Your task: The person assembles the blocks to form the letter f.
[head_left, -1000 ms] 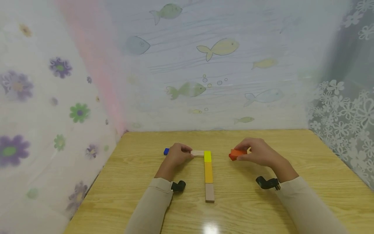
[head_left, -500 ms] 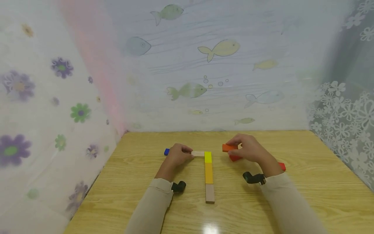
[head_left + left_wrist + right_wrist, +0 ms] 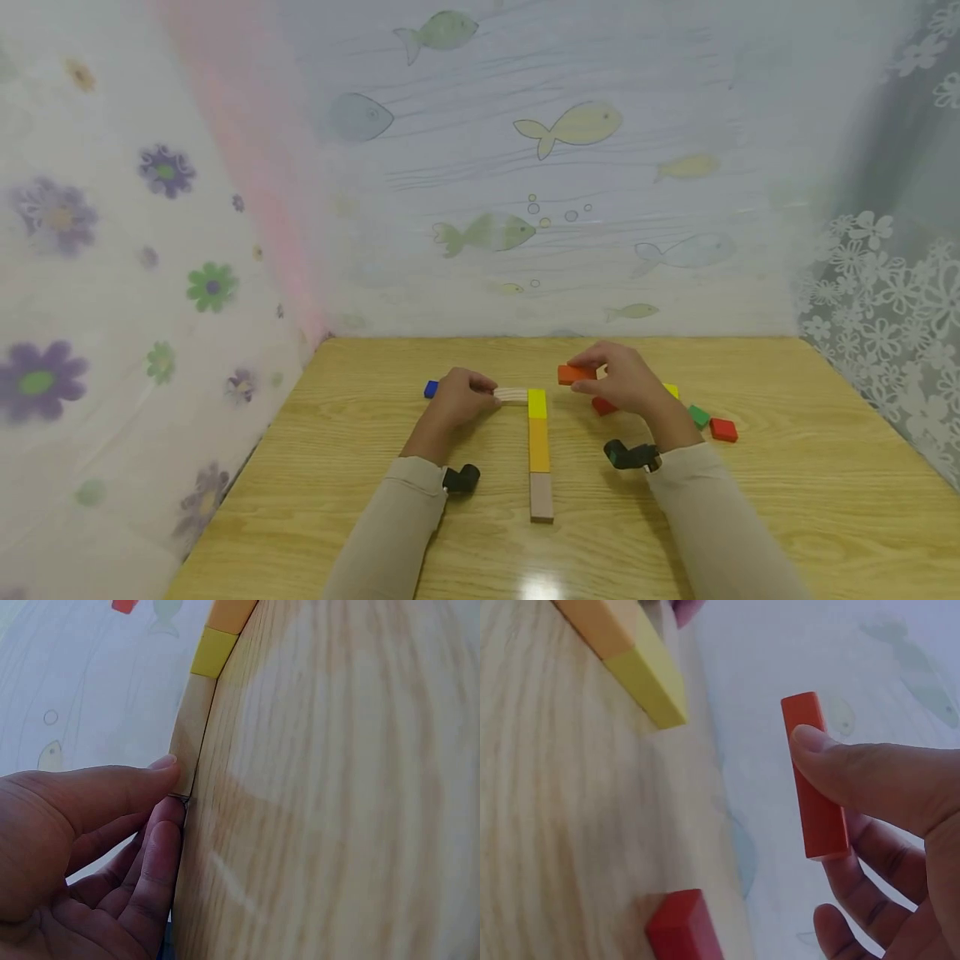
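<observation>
My left hand (image 3: 459, 398) pinches the left end of a plain light wooden block (image 3: 512, 395) lying on the table. The block's other end meets a small yellow block (image 3: 537, 403). From there an orange block (image 3: 538, 444) and a greyish-brown block (image 3: 542, 497) run toward me in a straight row. To the right of this corner, my right hand (image 3: 628, 379) holds an orange-red block (image 3: 814, 795) between thumb and fingers, raised off the tabletop. A red block (image 3: 682, 926) lies on the table below it, partly hidden by the hand in the head view.
A blue block (image 3: 431, 389) shows behind my left hand. Beyond my right wrist lie a yellow block (image 3: 671, 390), a green block (image 3: 698, 417) and another red block (image 3: 723, 430). Fish-printed sheeting (image 3: 480, 167) closes off the table's (image 3: 375, 492) far edge.
My right hand has carried the orange-red block left and slightly farther away, toward the row, leaving the red block behind and uncovering blocks at the right. My left hand stays on the plain block.
</observation>
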Action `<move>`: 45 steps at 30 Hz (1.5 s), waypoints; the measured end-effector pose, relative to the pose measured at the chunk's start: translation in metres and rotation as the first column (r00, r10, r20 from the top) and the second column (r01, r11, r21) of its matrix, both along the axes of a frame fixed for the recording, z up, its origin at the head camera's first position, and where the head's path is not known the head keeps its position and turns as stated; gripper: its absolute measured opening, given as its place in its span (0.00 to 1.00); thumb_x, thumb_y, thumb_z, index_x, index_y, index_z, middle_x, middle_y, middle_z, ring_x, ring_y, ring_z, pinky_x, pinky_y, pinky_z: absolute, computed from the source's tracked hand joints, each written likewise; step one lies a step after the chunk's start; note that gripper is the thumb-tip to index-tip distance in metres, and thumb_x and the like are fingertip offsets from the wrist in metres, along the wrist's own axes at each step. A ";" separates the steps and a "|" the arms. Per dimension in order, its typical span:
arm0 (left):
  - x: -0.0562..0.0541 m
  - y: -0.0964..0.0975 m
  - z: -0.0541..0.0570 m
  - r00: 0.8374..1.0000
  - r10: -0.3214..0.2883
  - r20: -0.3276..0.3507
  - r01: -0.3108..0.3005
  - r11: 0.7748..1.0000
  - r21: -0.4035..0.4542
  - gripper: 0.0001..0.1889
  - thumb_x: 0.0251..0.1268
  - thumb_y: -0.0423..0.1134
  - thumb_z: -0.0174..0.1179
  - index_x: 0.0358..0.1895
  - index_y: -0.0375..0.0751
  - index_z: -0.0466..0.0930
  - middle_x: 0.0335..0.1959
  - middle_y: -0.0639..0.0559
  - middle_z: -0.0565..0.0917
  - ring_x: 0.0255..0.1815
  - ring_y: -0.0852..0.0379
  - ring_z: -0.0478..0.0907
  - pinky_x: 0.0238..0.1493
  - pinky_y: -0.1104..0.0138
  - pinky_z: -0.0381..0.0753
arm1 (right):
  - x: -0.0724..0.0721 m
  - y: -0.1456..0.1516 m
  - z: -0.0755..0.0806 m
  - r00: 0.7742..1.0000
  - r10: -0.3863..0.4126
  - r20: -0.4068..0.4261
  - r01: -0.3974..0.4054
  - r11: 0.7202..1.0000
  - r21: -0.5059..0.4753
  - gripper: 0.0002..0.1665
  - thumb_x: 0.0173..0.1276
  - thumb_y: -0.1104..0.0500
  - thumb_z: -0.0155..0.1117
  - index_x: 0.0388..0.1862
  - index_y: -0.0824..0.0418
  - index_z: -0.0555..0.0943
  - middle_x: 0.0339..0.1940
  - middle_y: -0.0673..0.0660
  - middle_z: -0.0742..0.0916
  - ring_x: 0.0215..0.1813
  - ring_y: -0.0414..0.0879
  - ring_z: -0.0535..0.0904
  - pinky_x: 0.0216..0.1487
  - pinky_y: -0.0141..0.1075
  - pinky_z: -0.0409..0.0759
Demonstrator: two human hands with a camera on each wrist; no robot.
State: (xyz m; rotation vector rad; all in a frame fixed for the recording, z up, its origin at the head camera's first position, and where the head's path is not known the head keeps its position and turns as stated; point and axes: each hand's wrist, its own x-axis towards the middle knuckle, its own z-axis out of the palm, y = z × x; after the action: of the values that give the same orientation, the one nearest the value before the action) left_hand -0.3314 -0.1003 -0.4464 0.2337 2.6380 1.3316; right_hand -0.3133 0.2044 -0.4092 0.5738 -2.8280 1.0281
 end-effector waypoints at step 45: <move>-0.002 0.000 -0.003 1.000 0.003 -0.006 -0.003 1.000 -0.010 0.16 0.65 0.41 0.72 0.54 0.45 0.89 0.48 0.50 0.88 0.53 0.50 0.83 0.57 0.53 0.83 | -0.001 -0.029 -0.037 0.994 -0.063 0.093 0.061 0.998 0.027 0.19 0.67 0.59 0.75 0.57 0.58 0.88 0.57 0.59 0.87 0.58 0.56 0.81 0.61 0.53 0.81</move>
State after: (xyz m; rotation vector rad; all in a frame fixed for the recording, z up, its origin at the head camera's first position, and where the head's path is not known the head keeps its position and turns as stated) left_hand -0.3337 -0.1004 -0.4491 0.2330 2.6498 1.3200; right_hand -0.3142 0.1758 -0.4463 0.4478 -2.9228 1.0383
